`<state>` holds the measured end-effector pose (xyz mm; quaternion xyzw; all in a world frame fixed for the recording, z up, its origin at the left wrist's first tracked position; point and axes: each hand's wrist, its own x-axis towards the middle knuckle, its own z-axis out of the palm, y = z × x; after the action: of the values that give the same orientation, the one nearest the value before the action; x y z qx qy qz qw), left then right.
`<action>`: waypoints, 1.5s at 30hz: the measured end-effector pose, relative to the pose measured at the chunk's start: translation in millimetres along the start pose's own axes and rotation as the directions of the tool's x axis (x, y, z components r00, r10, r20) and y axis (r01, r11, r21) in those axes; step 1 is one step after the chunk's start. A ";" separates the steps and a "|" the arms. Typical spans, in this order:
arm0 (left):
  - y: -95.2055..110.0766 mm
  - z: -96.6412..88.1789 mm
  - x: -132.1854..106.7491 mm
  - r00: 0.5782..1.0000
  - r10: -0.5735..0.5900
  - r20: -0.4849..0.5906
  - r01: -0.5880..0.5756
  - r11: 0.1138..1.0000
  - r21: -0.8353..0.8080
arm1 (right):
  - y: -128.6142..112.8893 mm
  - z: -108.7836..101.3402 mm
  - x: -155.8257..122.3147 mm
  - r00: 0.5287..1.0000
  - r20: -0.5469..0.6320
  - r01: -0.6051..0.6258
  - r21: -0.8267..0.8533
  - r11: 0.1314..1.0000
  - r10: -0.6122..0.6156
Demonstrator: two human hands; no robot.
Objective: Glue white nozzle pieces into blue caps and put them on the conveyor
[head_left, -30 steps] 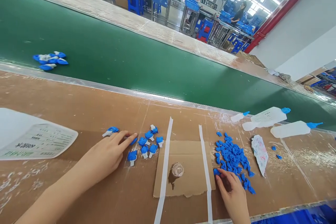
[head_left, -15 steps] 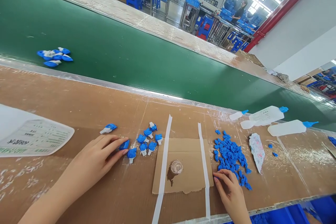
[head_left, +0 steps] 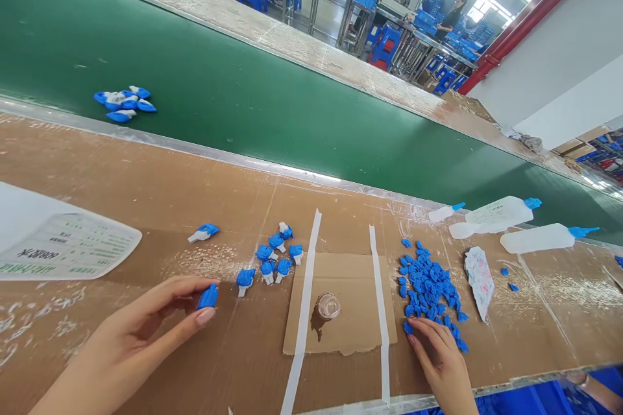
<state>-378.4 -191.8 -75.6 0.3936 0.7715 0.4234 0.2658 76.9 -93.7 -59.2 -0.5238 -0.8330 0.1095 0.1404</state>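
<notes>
My left hand (head_left: 141, 331) is closed in a pinch, with a blue plastic piece (head_left: 208, 297) between thumb and fingertips. To its right lie several blue-and-white parts (head_left: 267, 271), and one more blue-and-white part (head_left: 204, 232) rests farther back. My right hand (head_left: 445, 363) pinches a small blue piece (head_left: 408, 329) at the near left edge of a pile of small blue pieces (head_left: 426, 279). Between the hands, a small clear cup (head_left: 328, 306) stands on a cardboard sheet (head_left: 348, 272) that two white tape strips (head_left: 302, 318) cross.
Behind the bench runs a green conveyor belt (head_left: 272, 104) carrying a cluster of blue-and-white parts (head_left: 129, 102). Squeeze bottles (head_left: 538, 238) lie at the back right, near a crumpled scrap (head_left: 479, 282). A large labelled white bottle (head_left: 68, 240) lies at left. Another person's arm (head_left: 591, 389) shows at lower right.
My left hand has drawn back toward me and left, carrying the blue piece away from the blue-and-white parts. At my right fingertips a small blue piece now shows. The view has shifted slightly.
</notes>
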 end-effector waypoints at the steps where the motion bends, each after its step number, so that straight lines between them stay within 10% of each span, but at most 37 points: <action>1: -0.8 0.4 -1.1 0.999 -0.026 0.044 0.028 0.998 -0.050 | -0.4 0.1 2.1 1.000 0.001 0.005 0.015 1.000 -0.005; 19: 29.5 -13.3 -1.3 0.967 -0.117 0.228 0.177 0.948 -0.265 | -16.4 -4.2 21.9 0.996 -0.076 -0.038 0.065 0.997 0.043; 31: 26.8 -3.4 -12.9 0.938 -0.005 0.346 0.156 0.899 -0.409 | -157.8 9.5 88.2 0.956 0.040 0.284 0.113 0.952 -0.290; 45: 34.3 19.9 -29.2 0.876 -0.038 0.481 0.375 0.681 -0.629 | -157.2 0.8 96.7 0.950 0.088 0.293 0.086 0.952 -0.300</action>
<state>-334.5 -195.8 -53.7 0.2526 0.5117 0.5542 0.6060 -95.5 -73.5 3.4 -0.3810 -0.9038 0.1432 0.1319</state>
